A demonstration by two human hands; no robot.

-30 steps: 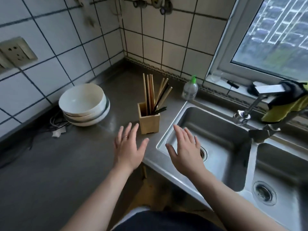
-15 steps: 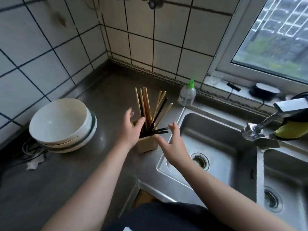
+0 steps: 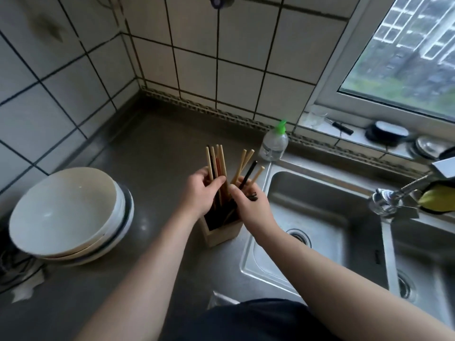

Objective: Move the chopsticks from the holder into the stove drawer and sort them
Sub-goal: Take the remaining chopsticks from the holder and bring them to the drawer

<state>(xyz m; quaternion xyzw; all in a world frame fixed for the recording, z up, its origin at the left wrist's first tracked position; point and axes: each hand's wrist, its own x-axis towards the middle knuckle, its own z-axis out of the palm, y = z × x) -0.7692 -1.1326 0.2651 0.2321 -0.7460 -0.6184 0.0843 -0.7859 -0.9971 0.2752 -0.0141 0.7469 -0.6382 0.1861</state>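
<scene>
Chopsticks (image 3: 215,161) all stand in the holder (image 3: 221,235) beside the sink (image 3: 320,200), the left hand (image 3: 200,190) curled round the upright bunch and the right hand (image 3: 248,205) gripping the splayed ones, so nothing is moved yet; the unseen drawer and the sorting remain.

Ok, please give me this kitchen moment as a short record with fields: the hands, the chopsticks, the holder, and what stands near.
left hand: grips the left bunch of chopsticks
right hand: grips the right bunch, one black stick among them
chopsticks: lower ends in the holder, right bunch leaning
holder: wooden box on the steel counter, beside the sink
nearby: stacked bowls to the left; green-capped bottle behind
</scene>
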